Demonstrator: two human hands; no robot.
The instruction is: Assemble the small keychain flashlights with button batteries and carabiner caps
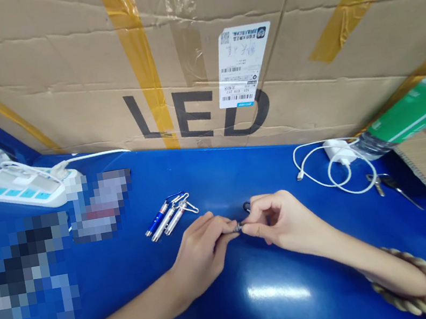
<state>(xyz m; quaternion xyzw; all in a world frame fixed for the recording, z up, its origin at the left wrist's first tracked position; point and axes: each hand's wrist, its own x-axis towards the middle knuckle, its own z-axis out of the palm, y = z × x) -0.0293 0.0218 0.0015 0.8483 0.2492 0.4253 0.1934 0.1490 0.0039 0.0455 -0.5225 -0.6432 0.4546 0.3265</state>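
My left hand (201,248) and my right hand (278,220) meet at the middle of the blue table (260,293). Between their fingertips they pinch a small metal keychain flashlight (237,227); most of it is hidden by the fingers. A dark clip (247,207) shows just above my right thumb. Three more keychain flashlights (169,216), one blue and two silver, lie side by side to the left of my left hand, each with a clip at its far end.
A large cardboard box (196,59) printed "LED" walls off the back. A white power strip (26,191) with cables sits at far left. A white charger and cable (336,160), pliers (389,187) and a plastic bottle (414,117) lie at right.
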